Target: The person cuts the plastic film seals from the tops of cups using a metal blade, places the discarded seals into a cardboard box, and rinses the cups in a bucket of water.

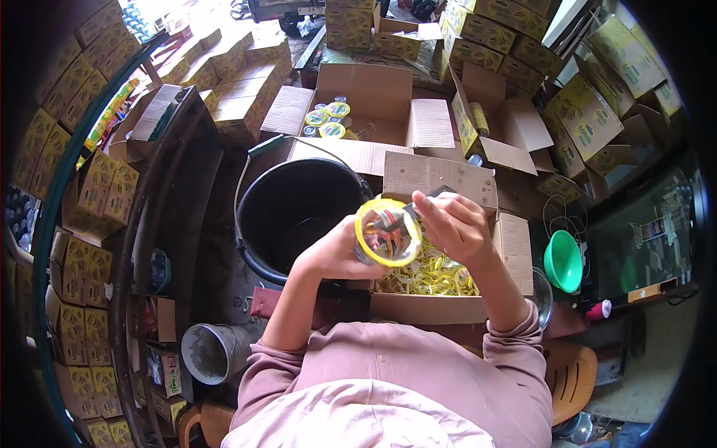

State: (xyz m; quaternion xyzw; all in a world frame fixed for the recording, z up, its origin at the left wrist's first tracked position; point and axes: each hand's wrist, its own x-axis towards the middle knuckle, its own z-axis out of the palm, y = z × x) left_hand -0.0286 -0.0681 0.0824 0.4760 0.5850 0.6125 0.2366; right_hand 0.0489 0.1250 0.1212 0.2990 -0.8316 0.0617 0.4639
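Left hand (332,254): wrapped around the side of a small clear plastic jar with a yellow rim (387,233), at frame centre; the fingers are closed on it and the mouth is tipped toward the camera.
Right hand (455,224): fingers pinched together at the jar's right edge, closed on a small dark piece (441,193) whose kind I cannot tell; the thumb side touches the yellow rim.
Jar contents: mixed colours show inside the mouth; too blurred to name.
Jar position: held in the air, above the near edge of an open brown cardboard box (448,302) whose bottom is littered with loose yellow rings (429,276).
Left of the jar: a large black plastic bucket with a wire handle (295,213), just beside the left wrist; its inside is dark.
Upper centre: a second open cardboard carton (366,89) holding a few yellow-lidded jars (328,119), well apart from the hands.
Right of frame: a green plastic funnel (564,261), near the box but not touched.
Surroundings: stacked yellow printed cartons (239,82) ring the work spot.
Step in hand (judgement): working at the jar's mouth, either on the rim ring or the seal; which one cannot be told.
Next move calls for (judgement): a steady left-hand hold so the jar does not turn, and a fine right-hand pinch kept on the rim rather than reaching into the contents.
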